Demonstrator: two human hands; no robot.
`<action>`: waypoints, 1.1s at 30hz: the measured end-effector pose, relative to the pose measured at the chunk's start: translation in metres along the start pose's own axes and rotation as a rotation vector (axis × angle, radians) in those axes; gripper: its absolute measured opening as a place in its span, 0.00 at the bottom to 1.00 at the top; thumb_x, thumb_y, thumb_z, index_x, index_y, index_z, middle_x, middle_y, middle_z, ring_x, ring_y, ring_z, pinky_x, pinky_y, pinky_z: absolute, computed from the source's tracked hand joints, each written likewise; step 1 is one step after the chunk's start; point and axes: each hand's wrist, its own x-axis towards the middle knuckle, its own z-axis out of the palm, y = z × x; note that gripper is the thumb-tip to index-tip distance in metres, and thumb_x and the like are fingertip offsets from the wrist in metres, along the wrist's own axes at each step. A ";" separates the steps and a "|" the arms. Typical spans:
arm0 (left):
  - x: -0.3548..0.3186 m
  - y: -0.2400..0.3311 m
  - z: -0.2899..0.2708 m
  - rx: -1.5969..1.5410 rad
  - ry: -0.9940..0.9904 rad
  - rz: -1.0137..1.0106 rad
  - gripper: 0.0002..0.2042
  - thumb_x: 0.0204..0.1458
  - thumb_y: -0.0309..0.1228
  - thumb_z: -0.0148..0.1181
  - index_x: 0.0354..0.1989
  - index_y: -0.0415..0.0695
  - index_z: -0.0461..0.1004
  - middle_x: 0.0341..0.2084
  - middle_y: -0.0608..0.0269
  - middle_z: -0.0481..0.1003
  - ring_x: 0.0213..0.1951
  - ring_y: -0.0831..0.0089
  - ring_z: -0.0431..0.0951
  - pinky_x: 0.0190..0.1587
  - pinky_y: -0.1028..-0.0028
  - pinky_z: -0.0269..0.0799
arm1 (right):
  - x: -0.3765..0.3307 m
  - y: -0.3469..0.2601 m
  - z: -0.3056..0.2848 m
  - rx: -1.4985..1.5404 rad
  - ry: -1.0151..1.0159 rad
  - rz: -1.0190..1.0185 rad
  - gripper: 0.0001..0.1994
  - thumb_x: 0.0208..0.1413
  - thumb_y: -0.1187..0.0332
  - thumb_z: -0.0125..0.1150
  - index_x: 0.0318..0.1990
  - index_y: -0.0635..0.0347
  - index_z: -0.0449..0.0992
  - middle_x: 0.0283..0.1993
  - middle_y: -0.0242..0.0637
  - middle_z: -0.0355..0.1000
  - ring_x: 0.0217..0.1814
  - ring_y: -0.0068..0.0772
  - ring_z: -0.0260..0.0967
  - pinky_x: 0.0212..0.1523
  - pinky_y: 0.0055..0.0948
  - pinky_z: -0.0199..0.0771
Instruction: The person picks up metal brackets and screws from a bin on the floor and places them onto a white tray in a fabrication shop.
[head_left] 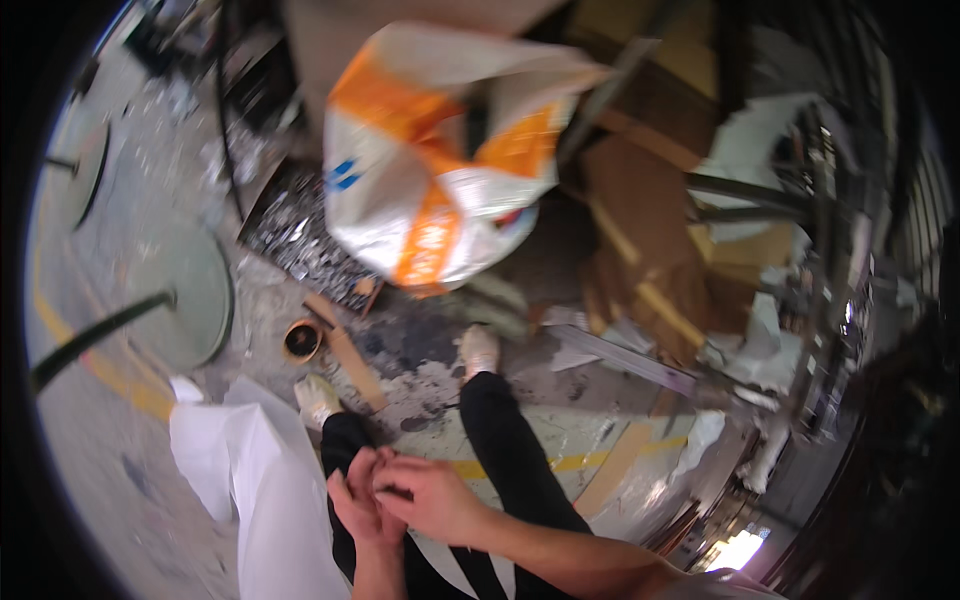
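Low in the head view, my hands meet in front of my legs. My left hand [364, 503] is half curled, palm turned up. Over its palm and fingers lies my right hand [432, 497], its fingertips pinched together there. Whatever is between the fingers is too small or hidden to make out. Beyond my feet a white and orange plastic sack [385, 195] stands with its mouth gaping, blurred by motion. To the left of my hands, white sheeting [265, 470] hangs or lies in folds close to my leg.
A box of shiny metal scraps [300, 230] sits beside the sack, with a small round can [302, 341] nearer. Round pole bases [190, 300] stand at left. Cardboard [640, 200] and a metal bar [625, 358] lie at right, beside a cluttered rack [820, 260].
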 end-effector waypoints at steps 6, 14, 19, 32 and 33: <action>-0.141 -0.041 0.130 0.150 -0.231 -0.133 0.29 0.63 0.50 0.35 0.28 0.38 0.77 0.33 0.51 0.76 0.44 0.54 0.73 0.56 0.57 0.68 | -0.167 -0.115 -0.067 -0.409 0.217 -0.265 0.14 0.56 0.71 0.57 0.49 0.63 0.72 0.50 0.45 0.69 0.49 0.48 0.73 0.47 0.39 0.78; -0.286 -0.126 0.255 0.447 -0.331 -0.225 0.23 0.62 0.48 0.48 0.22 0.45 0.75 0.27 0.62 0.75 0.36 0.62 0.72 0.47 0.60 0.69 | -0.335 -0.193 -0.171 -0.470 0.461 -0.352 0.18 0.55 0.71 0.57 0.54 0.62 0.68 0.48 0.43 0.67 0.41 0.42 0.77 0.37 0.33 0.81; -0.345 -0.202 0.307 0.499 -0.334 -0.218 0.23 0.61 0.54 0.50 0.22 0.49 0.70 0.26 0.62 0.72 0.35 0.63 0.71 0.55 0.54 0.70 | -0.410 -0.196 -0.243 -0.490 0.642 -0.422 0.14 0.55 0.66 0.62 0.48 0.60 0.74 0.46 0.39 0.71 0.44 0.35 0.75 0.36 0.27 0.81; -0.402 -0.326 0.356 0.622 -0.431 -0.380 0.23 0.61 0.46 0.40 0.31 0.42 0.79 0.44 0.51 0.76 0.53 0.54 0.71 0.62 0.55 0.64 | -0.500 -0.154 -0.355 -0.170 0.696 -0.261 0.10 0.54 0.69 0.63 0.42 0.62 0.76 0.40 0.54 0.74 0.39 0.59 0.74 0.39 0.49 0.78; -0.401 -0.329 0.360 0.618 -0.445 -0.405 0.23 0.61 0.46 0.40 0.32 0.41 0.78 0.44 0.51 0.76 0.53 0.53 0.71 0.62 0.55 0.64 | -0.502 -0.154 -0.357 -0.182 0.711 -0.260 0.10 0.53 0.70 0.63 0.42 0.62 0.76 0.40 0.53 0.74 0.39 0.59 0.75 0.40 0.48 0.78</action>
